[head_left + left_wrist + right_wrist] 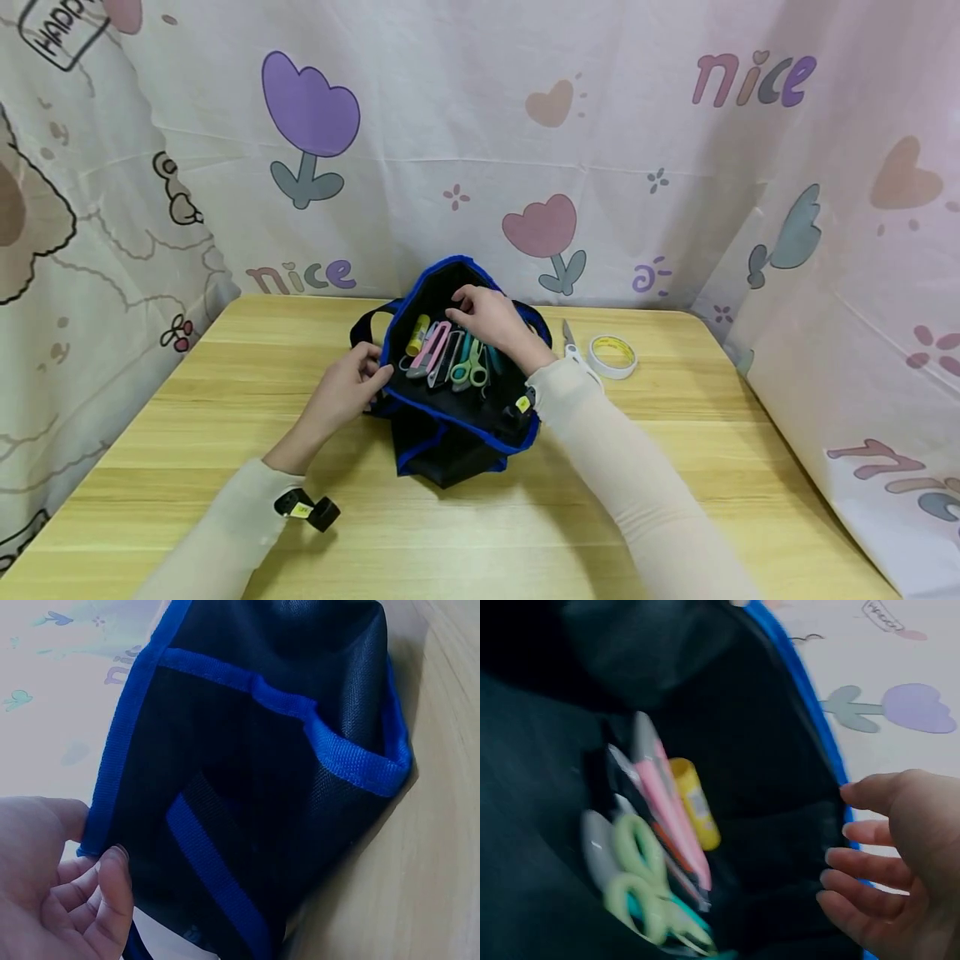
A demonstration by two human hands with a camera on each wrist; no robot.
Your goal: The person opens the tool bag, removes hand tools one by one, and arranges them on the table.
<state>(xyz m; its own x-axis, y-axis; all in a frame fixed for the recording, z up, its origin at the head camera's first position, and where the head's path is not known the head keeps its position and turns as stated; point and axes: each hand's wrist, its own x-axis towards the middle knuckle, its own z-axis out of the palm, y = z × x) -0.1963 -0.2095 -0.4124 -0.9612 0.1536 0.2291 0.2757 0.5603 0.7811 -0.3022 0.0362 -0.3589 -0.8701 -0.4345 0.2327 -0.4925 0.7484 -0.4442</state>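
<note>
A black bag (442, 461) with blue edging stands on the table with its mouth facing up. My left hand (348, 383) pinches its left blue rim between thumb and fingers, seen close up in the left wrist view. Over the far side of the mouth is my right hand (491, 319), fingers loosely bent and holding nothing. In the right wrist view its thumb meets the blue rim and its fingertips reach inside. Stationery lies in the bag: a yellow glue stick (695, 802), a pink utility knife (673, 810), green-handled scissors (641, 859) and several slim tools partly hidden beneath.
Right of the bag, white-handled scissors (573, 350) lie beside a roll of tape (612, 372). The wooden table (750, 483) backs onto a patterned cloth (637, 142), which also hangs along both sides. A dark handle strap (363, 327) loops out at the bag's left.
</note>
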